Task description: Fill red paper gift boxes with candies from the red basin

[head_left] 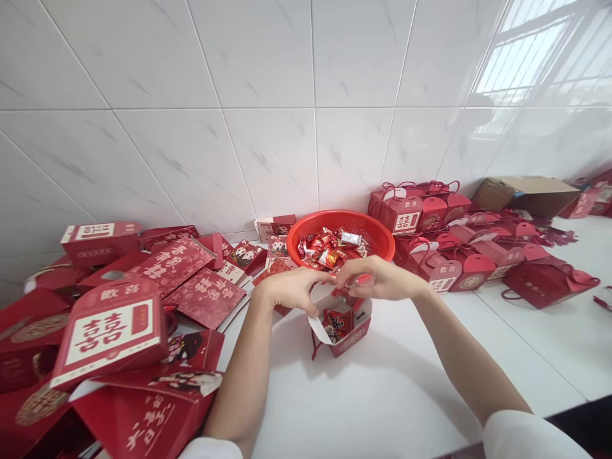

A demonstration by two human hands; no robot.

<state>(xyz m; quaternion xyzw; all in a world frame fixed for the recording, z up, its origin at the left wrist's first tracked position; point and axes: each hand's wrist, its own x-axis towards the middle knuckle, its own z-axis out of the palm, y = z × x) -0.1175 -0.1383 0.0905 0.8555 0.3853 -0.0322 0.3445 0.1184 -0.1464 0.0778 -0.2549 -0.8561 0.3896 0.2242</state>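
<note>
A small red gift box [351, 341] with a white inside stands open on the white table in front of me. Red-wrapped candy [337, 324] lies in it. My left hand [294, 290] is curved at the box's left side, its thumb against the white flap [320, 329]. Over the far side of the box, my right hand [380, 278] bends its fingers and thumb together. Something red shows beneath those fingers, but I cannot tell what it is. The fingertips of both hands nearly meet. Just behind them is a red plastic basket [306, 223] holding wrapped candies [329, 245].
Red boxes and folded cartons, including a box with white label [112, 328], are heaped on the left. Several closed red gift boxes [406, 207] with cord handles stand in rows on the right. Behind them is a brown cardboard box [535, 186]. A tiled wall [268, 146] bounds the back.
</note>
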